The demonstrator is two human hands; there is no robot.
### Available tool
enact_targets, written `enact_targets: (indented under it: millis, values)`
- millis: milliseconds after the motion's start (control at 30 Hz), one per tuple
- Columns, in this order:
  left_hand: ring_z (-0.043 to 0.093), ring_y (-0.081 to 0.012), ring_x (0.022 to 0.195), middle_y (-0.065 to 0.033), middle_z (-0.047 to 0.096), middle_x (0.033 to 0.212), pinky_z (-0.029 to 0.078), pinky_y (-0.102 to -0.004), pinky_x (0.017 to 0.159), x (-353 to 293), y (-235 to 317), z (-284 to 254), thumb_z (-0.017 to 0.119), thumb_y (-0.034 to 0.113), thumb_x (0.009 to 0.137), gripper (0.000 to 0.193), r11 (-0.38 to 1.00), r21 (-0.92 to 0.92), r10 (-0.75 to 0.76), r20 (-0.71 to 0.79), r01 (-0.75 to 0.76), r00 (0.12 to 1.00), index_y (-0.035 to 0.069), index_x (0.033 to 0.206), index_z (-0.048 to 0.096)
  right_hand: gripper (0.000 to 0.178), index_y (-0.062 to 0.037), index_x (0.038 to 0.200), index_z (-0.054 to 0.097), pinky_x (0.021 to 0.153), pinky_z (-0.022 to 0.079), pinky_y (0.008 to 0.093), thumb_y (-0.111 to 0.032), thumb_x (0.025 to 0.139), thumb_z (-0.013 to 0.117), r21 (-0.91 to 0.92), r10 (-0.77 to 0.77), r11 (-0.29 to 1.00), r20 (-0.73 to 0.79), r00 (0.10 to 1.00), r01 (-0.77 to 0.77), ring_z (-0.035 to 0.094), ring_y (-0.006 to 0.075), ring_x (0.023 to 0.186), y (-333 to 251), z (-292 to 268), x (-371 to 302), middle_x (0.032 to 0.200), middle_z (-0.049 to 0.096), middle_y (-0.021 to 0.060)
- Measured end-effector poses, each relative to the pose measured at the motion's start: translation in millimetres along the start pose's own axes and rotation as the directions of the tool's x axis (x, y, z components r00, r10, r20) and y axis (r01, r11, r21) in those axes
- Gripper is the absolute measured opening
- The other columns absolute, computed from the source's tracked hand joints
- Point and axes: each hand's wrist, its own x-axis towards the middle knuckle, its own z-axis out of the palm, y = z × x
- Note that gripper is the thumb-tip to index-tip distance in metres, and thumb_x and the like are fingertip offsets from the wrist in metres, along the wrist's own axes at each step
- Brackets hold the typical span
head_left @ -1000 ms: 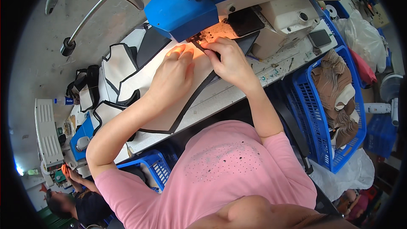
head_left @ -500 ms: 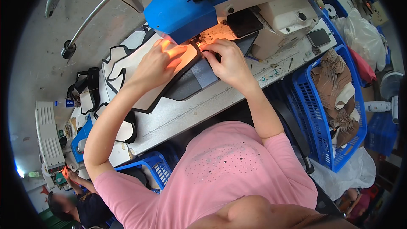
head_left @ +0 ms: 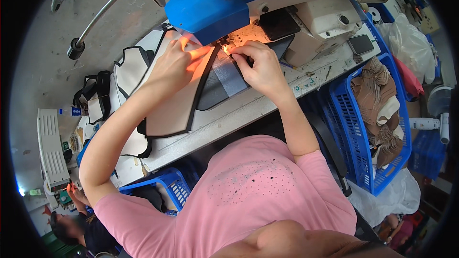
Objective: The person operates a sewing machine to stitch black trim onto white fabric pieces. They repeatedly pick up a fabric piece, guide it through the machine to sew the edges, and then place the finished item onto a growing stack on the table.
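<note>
A cream fabric panel (head_left: 172, 114) with black edging lies under the lit, blue-headed sewing machine (head_left: 210, 12). My left hand (head_left: 173, 67) rests on the panel with fingers stretched toward the needle area, pressing it flat. Just right of the needle, the thumb and fingers of my right hand (head_left: 260, 67) are pinched together by the panel's black edge. What sits between those fingertips is too small to make out. Beneath the panel and right hand shows a grey plate (head_left: 224, 83) on the white machine table (head_left: 220, 119).
More black-edged cream pieces (head_left: 133, 67) lie left of the panel. A dark phone-like slab (head_left: 279, 23) rests on the machine bed. To the right stands a blue basket (head_left: 370, 181) of brown pieces; another blue basket (head_left: 179, 191) is below the table. A person (head_left: 91, 231) works at lower left.
The cream panel has swung round, its lower end now pointing more toward me. My left hand turned with it and moved slightly left; the right hand stays by the needle.
</note>
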Motion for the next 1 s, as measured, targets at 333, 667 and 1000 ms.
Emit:
enact_targets:
  millis: [333,667,1000]
  values:
    - [0.052,-0.0389,0.096,-0.0252,0.051,0.111,0.042,-0.0421,0.085,-5.4,45.5,-2.8,0.054,0.013,0.081,0.028,0.977,-0.054,-0.204,0.065,0.208,0.977,0.001,0.106,0.057,0.013,0.0005,0.083,0.065,0.064,0.043,0.0331,-0.009,0.074,0.063,-0.051,-0.028,0.998,0.043,0.999,0.030,0.056,0.0248,0.068,-4.1,-1.5,0.2,0.073,0.059,0.0102]
    - [0.054,-0.0325,0.096,-0.0171,0.057,0.103,0.044,-0.0413,0.078,8.1,34.5,6.2,0.055,0.022,0.078,0.031,0.977,0.064,-0.202,-0.009,0.202,0.979,0.002,0.102,0.058,0.019,-0.0004,0.085,0.065,0.072,0.042,0.0359,-0.011,0.070,0.063,-0.125,-0.049,0.990,0.074,0.996,0.058,0.055,0.0278,0.071,-4.3,-0.9,-0.6,0.072,0.057,0.0103]
    - [0.058,-0.0305,0.082,-0.0118,0.063,0.083,0.049,-0.0387,0.064,31.6,-28.7,21.7,0.060,0.024,0.073,0.018,0.985,-0.060,-0.168,-0.127,0.161,0.978,0.011,0.084,0.065,0.017,-0.0082,0.087,0.066,0.072,0.039,0.0347,-0.015,0.072,0.064,-0.206,-0.120,0.970,0.065,0.991,0.131,0.053,0.0248,0.075,-4.0,3.8,-2.4,0.072,0.054,0.0072]
